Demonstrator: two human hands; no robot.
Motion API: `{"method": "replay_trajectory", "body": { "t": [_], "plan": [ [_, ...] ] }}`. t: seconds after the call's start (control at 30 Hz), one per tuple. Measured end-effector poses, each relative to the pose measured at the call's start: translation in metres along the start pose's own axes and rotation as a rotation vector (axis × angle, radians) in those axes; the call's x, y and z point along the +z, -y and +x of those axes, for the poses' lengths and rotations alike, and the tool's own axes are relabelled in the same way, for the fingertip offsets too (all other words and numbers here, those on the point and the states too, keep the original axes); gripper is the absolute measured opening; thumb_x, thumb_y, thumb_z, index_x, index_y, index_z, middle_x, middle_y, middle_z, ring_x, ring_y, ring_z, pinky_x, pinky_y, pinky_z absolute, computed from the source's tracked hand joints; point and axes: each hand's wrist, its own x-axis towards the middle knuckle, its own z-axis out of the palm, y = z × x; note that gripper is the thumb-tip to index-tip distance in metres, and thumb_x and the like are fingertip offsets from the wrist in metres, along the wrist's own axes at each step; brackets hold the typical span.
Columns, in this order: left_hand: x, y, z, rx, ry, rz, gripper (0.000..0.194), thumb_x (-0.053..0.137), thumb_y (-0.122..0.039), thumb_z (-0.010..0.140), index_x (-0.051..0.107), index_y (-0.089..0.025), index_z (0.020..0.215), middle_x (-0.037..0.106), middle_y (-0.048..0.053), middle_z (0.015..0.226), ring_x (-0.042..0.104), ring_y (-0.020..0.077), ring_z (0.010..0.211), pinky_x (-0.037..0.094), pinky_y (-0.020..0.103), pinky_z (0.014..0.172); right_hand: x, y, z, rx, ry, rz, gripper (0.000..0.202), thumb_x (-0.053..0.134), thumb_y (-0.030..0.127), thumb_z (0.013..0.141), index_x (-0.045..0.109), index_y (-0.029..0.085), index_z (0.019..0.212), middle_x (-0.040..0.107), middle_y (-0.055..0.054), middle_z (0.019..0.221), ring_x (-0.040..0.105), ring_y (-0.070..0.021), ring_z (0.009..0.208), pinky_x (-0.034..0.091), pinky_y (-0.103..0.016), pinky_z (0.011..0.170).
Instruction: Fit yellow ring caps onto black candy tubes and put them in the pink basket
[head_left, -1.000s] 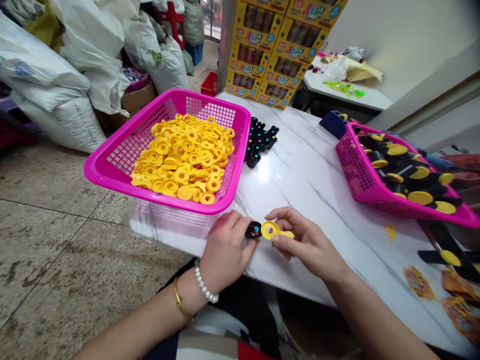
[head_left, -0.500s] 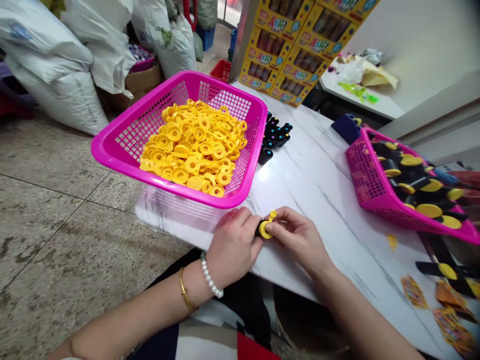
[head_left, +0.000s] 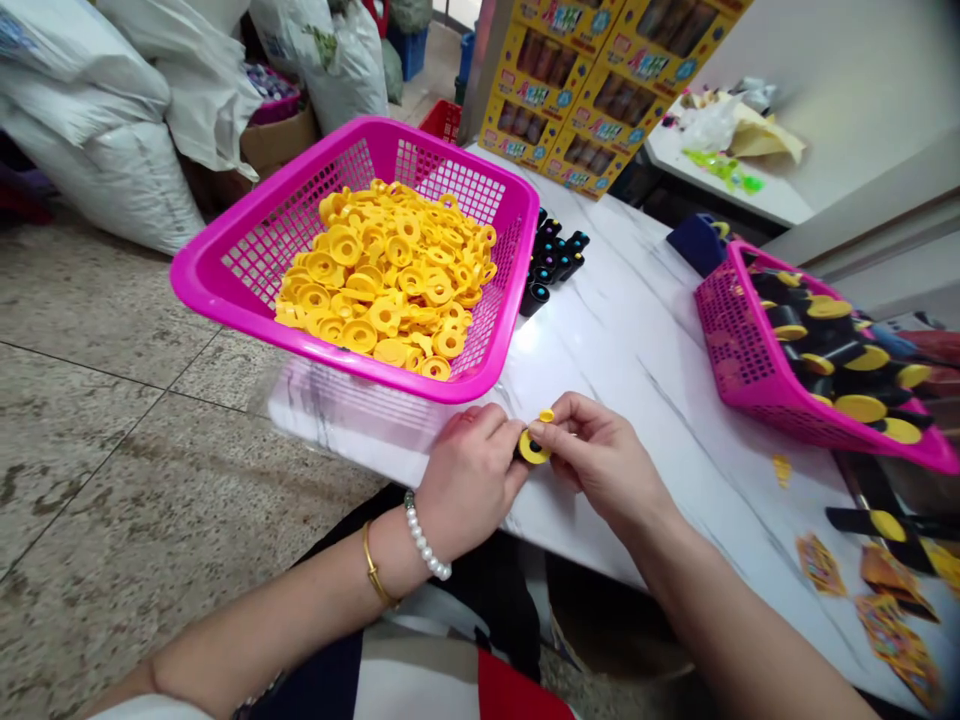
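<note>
My left hand (head_left: 476, 465) is wrapped round a small black cylinder, mostly hidden by the fingers. At its end sits a round yellow cap (head_left: 534, 455) with a small tab disc sticking up and a dark centre showing. My right hand (head_left: 600, 455) pinches this yellow cap between thumb and fingers, close against the left hand. Just beyond the hands stands a pink basket (head_left: 352, 368) heaped with yellow plastic caps (head_left: 390, 270). Several black cylinders (head_left: 553, 262) with coloured dots are grouped beside it.
A second pink basket (head_left: 739, 345) at the right holds black cylinders with yellow ends. Printed wrappers (head_left: 821, 565) lie on the marble-patterned table (head_left: 622, 330). Stacked yellow boxes (head_left: 570, 95) stand at the back. White sacks (head_left: 112, 150) rest on the floor at the left.
My right thumb has shifted up the yellow cap towards its tab, and the cap's dark centre now shows. The left hand keeps its hold; the view has tilted slightly.
</note>
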Motion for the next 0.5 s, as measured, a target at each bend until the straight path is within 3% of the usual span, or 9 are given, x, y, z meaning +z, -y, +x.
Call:
{"method": "replay_trajectory", "body": {
  "t": [0.23, 0.4, 0.5],
  "plan": [
    [0.001, 0.0, 0.0, -0.011, 0.001, 0.02, 0.01, 0.059, -0.024, 0.088, 0.059, -0.018, 0.096, 0.055, 0.004, 0.09, 0.051, 0.021, 0.086, 0.044, 0.036, 0.079, 0.001, -0.015, 0.002, -0.041, -0.103, 0.073, 0.034, 0.083, 0.035, 0.065, 0.055, 0.018, 0.071, 0.054, 0.005, 0.052, 0.038, -0.005, 0.037, 0.024, -0.016, 0.033],
    [0.001, 0.001, 0.0, 0.013, 0.01, 0.012, 0.011, 0.058, -0.021, 0.087, 0.06, -0.017, 0.098, 0.056, 0.004, 0.092, 0.052, 0.0214, 0.088, 0.044, 0.036, 0.083, 0.001, -0.021, 0.002, -0.031, -0.054, 0.159, 0.032, 0.082, 0.032, 0.069, 0.053, 0.019, 0.073, 0.055, 0.006, 0.057, 0.037, -0.004, 0.036, 0.023, -0.016, 0.033],
    [0.001, 0.0, 0.0, 0.003, -0.009, 0.002, 0.014, 0.061, -0.02, 0.086, 0.061, -0.018, 0.1, 0.055, 0.003, 0.091, 0.052, 0.0211, 0.087, 0.044, 0.036, 0.081, 0.003, -0.022, 0.0, -0.085, -0.055, 0.131, 0.031, 0.079, 0.035, 0.072, 0.052, 0.019, 0.075, 0.059, 0.004, 0.059, 0.045, -0.0061, 0.037, 0.029, -0.017, 0.036]
  ]
}}
